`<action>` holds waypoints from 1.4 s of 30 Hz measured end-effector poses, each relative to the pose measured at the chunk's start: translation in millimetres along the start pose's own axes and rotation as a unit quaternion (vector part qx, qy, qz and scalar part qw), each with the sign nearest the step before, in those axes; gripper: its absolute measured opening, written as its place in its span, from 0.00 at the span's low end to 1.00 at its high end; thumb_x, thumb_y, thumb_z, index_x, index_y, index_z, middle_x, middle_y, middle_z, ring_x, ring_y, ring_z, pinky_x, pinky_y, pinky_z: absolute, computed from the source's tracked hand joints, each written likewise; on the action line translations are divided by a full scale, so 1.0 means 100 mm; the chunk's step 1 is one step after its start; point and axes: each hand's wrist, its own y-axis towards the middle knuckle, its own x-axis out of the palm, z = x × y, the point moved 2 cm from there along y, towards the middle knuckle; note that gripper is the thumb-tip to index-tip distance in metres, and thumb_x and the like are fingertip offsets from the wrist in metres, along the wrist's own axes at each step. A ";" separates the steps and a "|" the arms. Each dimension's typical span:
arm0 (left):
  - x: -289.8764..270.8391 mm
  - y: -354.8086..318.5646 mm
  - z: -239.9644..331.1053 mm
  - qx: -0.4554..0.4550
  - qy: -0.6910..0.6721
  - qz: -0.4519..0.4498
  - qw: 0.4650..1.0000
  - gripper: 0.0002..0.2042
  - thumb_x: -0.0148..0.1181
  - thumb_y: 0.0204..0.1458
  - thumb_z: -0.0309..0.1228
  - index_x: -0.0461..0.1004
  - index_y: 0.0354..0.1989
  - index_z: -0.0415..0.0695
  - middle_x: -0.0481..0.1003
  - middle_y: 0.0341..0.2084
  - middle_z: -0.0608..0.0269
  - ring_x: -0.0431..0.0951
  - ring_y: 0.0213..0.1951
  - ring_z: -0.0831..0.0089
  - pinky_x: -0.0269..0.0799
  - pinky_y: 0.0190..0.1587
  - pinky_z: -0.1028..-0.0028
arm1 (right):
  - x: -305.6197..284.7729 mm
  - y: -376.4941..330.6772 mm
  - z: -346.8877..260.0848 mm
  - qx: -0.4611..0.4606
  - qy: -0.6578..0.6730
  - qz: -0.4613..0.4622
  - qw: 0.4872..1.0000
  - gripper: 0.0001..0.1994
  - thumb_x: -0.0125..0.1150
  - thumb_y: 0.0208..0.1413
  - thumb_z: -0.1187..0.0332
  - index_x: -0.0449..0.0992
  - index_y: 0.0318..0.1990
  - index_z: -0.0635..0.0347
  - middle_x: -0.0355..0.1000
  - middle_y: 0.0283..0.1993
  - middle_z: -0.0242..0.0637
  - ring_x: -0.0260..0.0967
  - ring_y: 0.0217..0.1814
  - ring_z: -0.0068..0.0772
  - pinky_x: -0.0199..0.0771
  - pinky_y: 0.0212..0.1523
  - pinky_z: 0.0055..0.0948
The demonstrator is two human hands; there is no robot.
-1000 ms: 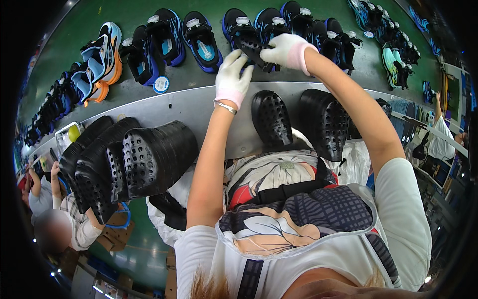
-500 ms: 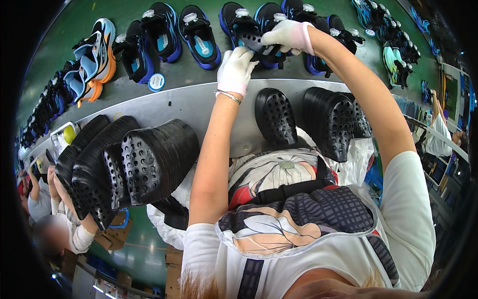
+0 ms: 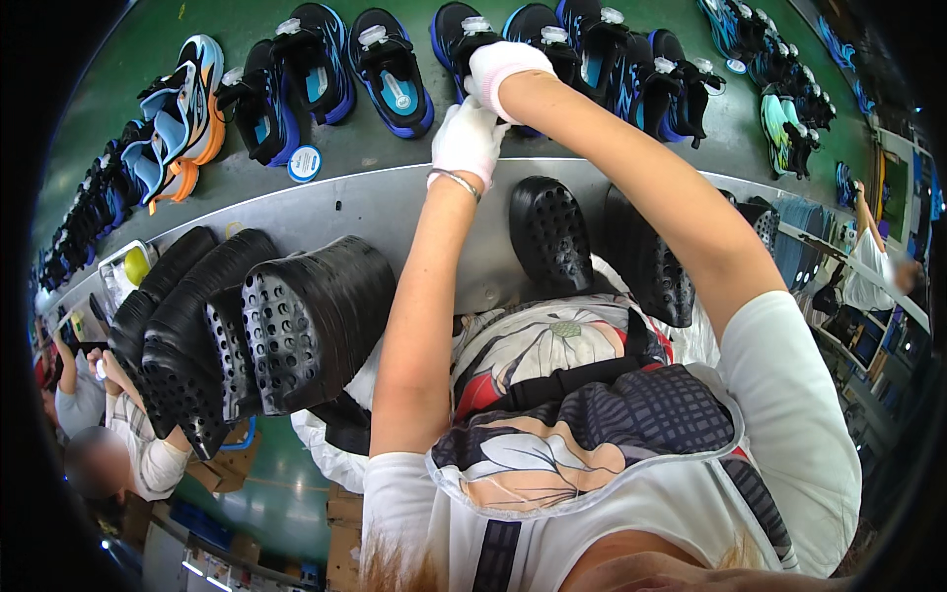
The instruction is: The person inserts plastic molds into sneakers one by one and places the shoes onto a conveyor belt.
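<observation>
Near the frame centre, I see black perforated clogs (image 3: 316, 316) stacked at left on the grey desk (image 3: 395, 212). Above them, my gloved left hand (image 3: 469, 138) and right hand (image 3: 503, 67) meet at a black-and-blue shoe (image 3: 456, 32) at the upper centre, on the green belt (image 3: 148, 59). Both grips are curled; I cannot tell what they clamp. Risk: a slipping glove could knock neighbouring shoes (image 3: 390, 74). No containers show.

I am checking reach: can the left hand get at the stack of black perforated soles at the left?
Probably yes: the left hand is up at the shoes, and nothing lies between it and the stack of black soles.
</observation>
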 end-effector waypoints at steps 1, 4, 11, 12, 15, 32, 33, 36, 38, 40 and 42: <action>-0.01 0.07 -0.02 -0.046 0.019 -0.068 0.996 0.15 0.58 0.51 0.41 0.76 0.41 0.43 0.76 0.41 0.49 0.74 0.46 0.50 0.70 0.48 0.60 | -0.05 -0.05 -0.03 -0.011 -0.007 -0.016 1.000 0.13 0.54 0.55 0.63 0.80 0.39 0.61 0.76 0.40 0.49 0.75 0.43 0.48 0.75 0.45 0.37; -0.02 0.25 -0.03 -0.153 0.005 -0.192 0.969 0.19 0.55 0.52 0.46 0.76 0.45 0.46 0.76 0.43 0.48 0.74 0.48 0.50 0.70 0.50 0.61 | -0.04 -0.07 -0.04 -0.036 -0.015 0.001 0.999 0.11 0.58 0.51 0.67 0.80 0.39 0.60 0.76 0.42 0.47 0.75 0.45 0.47 0.76 0.45 0.37; 0.13 0.36 -0.16 -0.080 0.091 -0.226 0.967 0.15 0.57 0.51 0.43 0.78 0.40 0.47 0.77 0.39 0.47 0.75 0.43 0.50 0.72 0.47 0.60 | 0.06 0.13 0.06 -0.113 -0.074 0.065 0.989 0.13 0.62 0.42 0.75 0.79 0.39 0.61 0.77 0.40 0.45 0.76 0.45 0.44 0.77 0.43 0.37; 0.12 0.36 -0.13 -0.067 0.104 -0.228 0.966 0.14 0.58 0.50 0.42 0.79 0.39 0.46 0.77 0.38 0.47 0.75 0.43 0.50 0.72 0.47 0.60 | 0.08 0.18 0.10 -0.105 -0.069 0.083 0.989 0.14 0.63 0.42 0.76 0.79 0.40 0.60 0.77 0.41 0.45 0.76 0.44 0.44 0.77 0.43 0.36; 0.11 0.38 -0.13 -0.061 0.113 -0.223 0.966 0.12 0.57 0.50 0.36 0.79 0.37 0.44 0.77 0.38 0.48 0.77 0.42 0.51 0.73 0.46 0.60 | 0.10 0.28 0.16 -0.114 -0.053 0.070 0.990 0.12 0.59 0.46 0.75 0.79 0.41 0.60 0.77 0.42 0.46 0.76 0.45 0.44 0.77 0.44 0.36; -0.26 0.08 0.62 0.070 0.141 -0.094 0.983 0.26 0.64 0.46 0.44 0.71 0.53 0.47 0.68 0.50 0.44 0.69 0.52 0.48 0.67 0.54 0.61 | -0.12 -1.59 2.39 -0.005 0.249 0.292 0.924 0.16 0.49 0.56 0.55 0.75 0.43 0.54 0.75 0.35 0.44 0.74 0.38 0.47 0.72 0.43 0.37; -0.12 0.01 0.58 0.042 0.156 -0.133 0.978 0.28 0.63 0.47 0.45 0.69 0.57 0.47 0.64 0.54 0.38 0.66 0.56 0.46 0.64 0.57 0.61 | -0.01 -1.88 2.65 0.062 0.245 0.278 0.927 0.17 0.50 0.57 0.55 0.75 0.44 0.55 0.75 0.34 0.42 0.74 0.36 0.41 0.73 0.42 0.33; 0.24 0.14 0.05 0.052 0.190 -0.041 0.980 0.23 0.62 0.48 0.45 0.74 0.50 0.47 0.66 0.51 0.35 0.71 0.49 0.42 0.69 0.51 0.58 | 0.28 -2.71 3.16 0.226 0.313 0.263 0.884 0.16 0.53 0.59 0.58 0.75 0.46 0.60 0.76 0.33 0.36 0.74 0.35 0.25 0.72 0.42 0.24; 0.36 0.27 0.19 0.049 0.201 -0.059 0.977 0.20 0.60 0.50 0.44 0.76 0.47 0.45 0.69 0.45 0.35 0.72 0.44 0.42 0.70 0.48 0.58 | 0.58 -3.22 3.41 0.294 0.338 0.283 0.848 0.15 0.52 0.59 0.61 0.76 0.46 0.62 0.76 0.35 0.33 0.73 0.36 0.20 0.72 0.42 0.22; 0.51 0.41 0.27 0.049 0.214 -0.069 0.973 0.21 0.59 0.50 0.46 0.77 0.46 0.44 0.71 0.38 0.35 0.74 0.39 0.43 0.71 0.43 0.56 | 1.00 -3.60 3.62 0.338 0.381 0.297 0.808 0.17 0.52 0.57 0.57 0.77 0.43 0.60 0.76 0.33 0.38 0.73 0.34 0.26 0.72 0.39 0.25; 0.60 0.52 0.19 0.032 0.240 -0.057 0.969 0.23 0.58 0.50 0.50 0.77 0.46 0.44 0.71 0.38 0.35 0.74 0.40 0.43 0.70 0.44 0.56 | 1.32 -3.73 3.66 0.356 0.420 0.289 0.783 0.17 0.53 0.57 0.57 0.77 0.43 0.61 0.76 0.33 0.37 0.73 0.33 0.24 0.72 0.39 0.25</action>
